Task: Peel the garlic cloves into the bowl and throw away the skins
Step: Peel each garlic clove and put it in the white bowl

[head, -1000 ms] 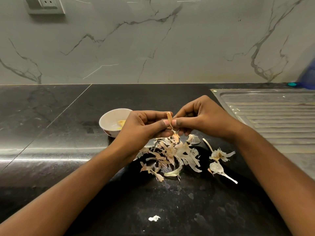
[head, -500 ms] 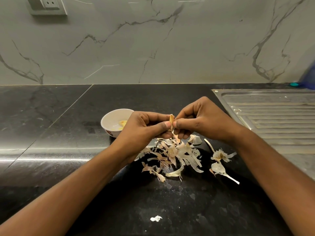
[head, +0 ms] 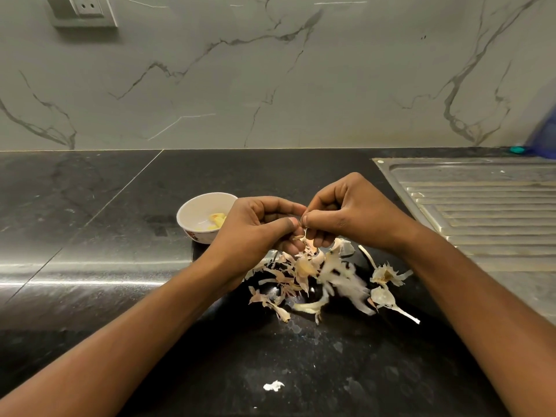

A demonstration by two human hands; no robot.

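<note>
My left hand [head: 258, 227] and my right hand [head: 346, 215] meet fingertip to fingertip above the black counter, both pinching a garlic clove [head: 303, 233] of which only a pale strip of skin shows below the thumbs. Under the hands lies a heap of garlic skins [head: 319, 275], with two papery root ends [head: 386, 275] just to its right. A small white bowl [head: 192, 224] stands left of my left hand and holds a few peeled yellowish cloves [head: 217, 219].
The steel sink drainboard [head: 481, 206] fills the right side of the counter. A white scrap [head: 273, 386] lies near the front. A marble wall with a socket [head: 85, 9] rises behind. A blue object [head: 546, 130] sits at the far right.
The clove stood up between the thumbs before; now my fingers have closed over it and it is almost hidden. Both hands stay in the same spot.
</note>
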